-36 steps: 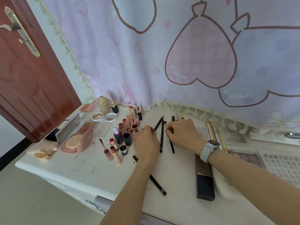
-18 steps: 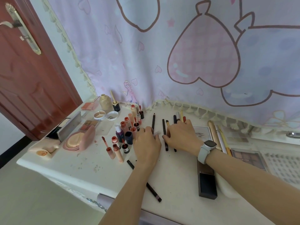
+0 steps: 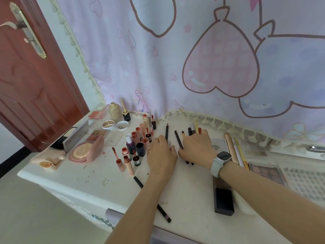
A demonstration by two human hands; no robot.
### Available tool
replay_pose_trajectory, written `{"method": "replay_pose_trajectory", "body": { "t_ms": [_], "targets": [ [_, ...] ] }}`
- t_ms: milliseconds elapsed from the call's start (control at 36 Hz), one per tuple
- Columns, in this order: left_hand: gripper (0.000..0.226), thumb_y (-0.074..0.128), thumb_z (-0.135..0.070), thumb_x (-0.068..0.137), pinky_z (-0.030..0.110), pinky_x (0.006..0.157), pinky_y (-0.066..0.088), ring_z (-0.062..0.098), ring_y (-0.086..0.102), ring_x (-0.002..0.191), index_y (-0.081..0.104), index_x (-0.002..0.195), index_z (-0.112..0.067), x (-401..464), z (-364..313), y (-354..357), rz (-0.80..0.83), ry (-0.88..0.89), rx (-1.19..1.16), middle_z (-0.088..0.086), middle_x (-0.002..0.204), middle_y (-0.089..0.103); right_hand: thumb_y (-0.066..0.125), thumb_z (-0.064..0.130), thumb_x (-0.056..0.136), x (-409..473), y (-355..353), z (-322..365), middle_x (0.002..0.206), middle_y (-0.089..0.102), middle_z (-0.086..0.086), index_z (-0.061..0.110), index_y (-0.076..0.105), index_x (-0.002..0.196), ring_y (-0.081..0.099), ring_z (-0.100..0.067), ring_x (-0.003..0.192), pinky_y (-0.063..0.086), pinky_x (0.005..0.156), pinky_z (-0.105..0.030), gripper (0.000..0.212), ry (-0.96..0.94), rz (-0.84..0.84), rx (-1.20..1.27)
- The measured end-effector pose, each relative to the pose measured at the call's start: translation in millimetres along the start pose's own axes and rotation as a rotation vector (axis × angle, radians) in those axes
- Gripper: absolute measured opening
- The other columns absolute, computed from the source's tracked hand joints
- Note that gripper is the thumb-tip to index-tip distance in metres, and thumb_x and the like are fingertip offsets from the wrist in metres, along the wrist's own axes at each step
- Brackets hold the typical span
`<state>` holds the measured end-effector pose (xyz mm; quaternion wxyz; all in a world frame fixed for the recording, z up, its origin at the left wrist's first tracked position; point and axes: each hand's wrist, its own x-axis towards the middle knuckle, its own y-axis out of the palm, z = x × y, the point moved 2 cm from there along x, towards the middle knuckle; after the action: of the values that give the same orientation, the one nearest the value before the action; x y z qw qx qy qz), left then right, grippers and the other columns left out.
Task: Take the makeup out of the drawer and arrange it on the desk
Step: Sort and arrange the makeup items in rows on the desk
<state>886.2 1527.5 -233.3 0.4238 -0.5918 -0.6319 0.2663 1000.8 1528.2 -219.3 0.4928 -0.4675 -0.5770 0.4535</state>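
- Makeup is already out on the desk [image 3: 98,184]; the drawer itself cannot be seen clearly, only a small piece of something at the lower edge of the frame.
- Both hands work in the middle of the frame on a row of thin pencils [image 3: 178,139], so the step in hand looks like the arranging one: to line the pencils side by side.
- The left hand [image 3: 161,155] lies palm down with fingers nearly straight, its fingertips at the lower end of one dark pencil [image 3: 166,132]; its grip is loose and holds nothing that I can see.
- The right hand [image 3: 197,147], with a watch [image 3: 220,160] on the wrist, covers the lower parts of several pencils; whether its fingers pinch one or only press on them I cannot tell.
- One long black pencil [image 3: 139,182] lies apart, lower in the frame, partly under the left forearm. As I judge, the next move calls for picking it up and bringing it to the row.
- Left of the hands stands a close group of small lip tubes and bottles [image 3: 139,138]; a careless sweep could knock them over.
- Further left are a pink compact [image 3: 88,152] and round pots [image 3: 109,124]; to the right are an eyeshadow palette [image 3: 265,173] and a dark box [image 3: 223,199] just beside the right forearm.
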Motion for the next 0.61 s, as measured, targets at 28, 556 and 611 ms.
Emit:
{"method": "replay_pose_trajectory", "body": {
  "t_ms": [28,556,611],
  "targets": [
    [0.018,0.051,-0.026,0.091,0.037,0.079,0.046,0.023,0.051,0.093,0.048,0.099,-0.010,0,0,0,0.000,0.003,-0.006,0.006,0.101,0.052,0.045,0.035,0.087,0,0,0,0.092,0.068,-0.012,0.016,0.031,0.054,0.054,-0.031,0.112,0.028,0.093,-0.040,0.041,0.007,-0.004,0.002],
    [0.038,0.053,-0.032,0.093,0.031,0.084,0.044,0.020,0.049,0.110,0.046,0.126,-0.013,-6,4,-4,-0.062,0.054,-0.042,0.004,0.122,0.054,0.051,0.026,0.087,-14,-18,-34,0.059,0.065,-0.001,0.006,0.059,0.073,0.057,-0.018,0.055,0.047,0.055,-0.029,0.026,0.305,-0.046,0.873],
    [0.040,0.053,-0.033,0.093,0.033,0.089,0.042,0.021,0.050,0.112,0.048,0.127,-0.013,-10,3,-7,-0.119,0.070,-0.035,0.004,0.121,0.056,0.051,0.022,0.092,-18,-22,-38,0.054,0.063,0.002,0.007,0.061,0.084,0.056,-0.008,0.047,0.046,0.047,-0.018,0.020,0.320,-0.053,1.119]
  ]
}}
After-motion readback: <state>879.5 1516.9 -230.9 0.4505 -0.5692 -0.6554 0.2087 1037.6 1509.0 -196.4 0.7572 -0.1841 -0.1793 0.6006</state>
